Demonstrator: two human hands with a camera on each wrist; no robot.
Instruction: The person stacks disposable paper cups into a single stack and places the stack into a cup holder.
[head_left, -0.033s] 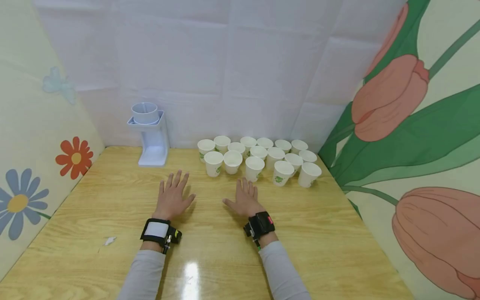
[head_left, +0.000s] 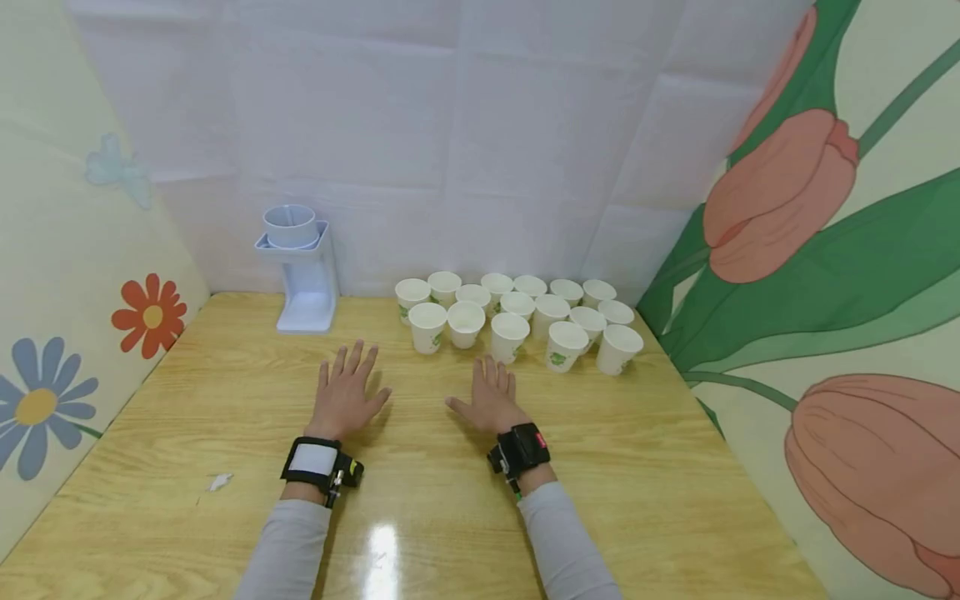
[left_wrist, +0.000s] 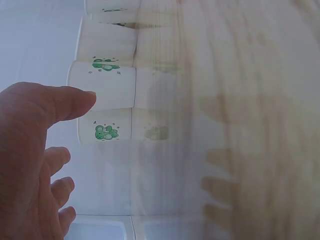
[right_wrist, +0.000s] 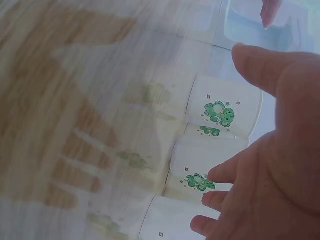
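My left hand (head_left: 345, 400) hovers palm down over the wooden table with its fingers spread, holding nothing. The right hand (head_left: 495, 402) is level with it, likewise palm down, straight-fingered and empty. Just beyond the right fingertips stands a white paper cup (head_left: 509, 337), one of several upright cups grouped at the back. Green bear prints show on a cup (right_wrist: 218, 111) in the right wrist view and on another cup (left_wrist: 102, 87) in the left wrist view. Beyond the left hand is a pale blue stand (head_left: 309, 287) with a round cup-like piece (head_left: 290, 227) on top.
The table (head_left: 420, 467) reaches back to a white cloth backdrop (head_left: 420, 125). Painted flower panels rise at both sides, with a large tulip (head_left: 783, 196) on the right. A small white scrap (head_left: 220, 482) lies left of the left wrist.
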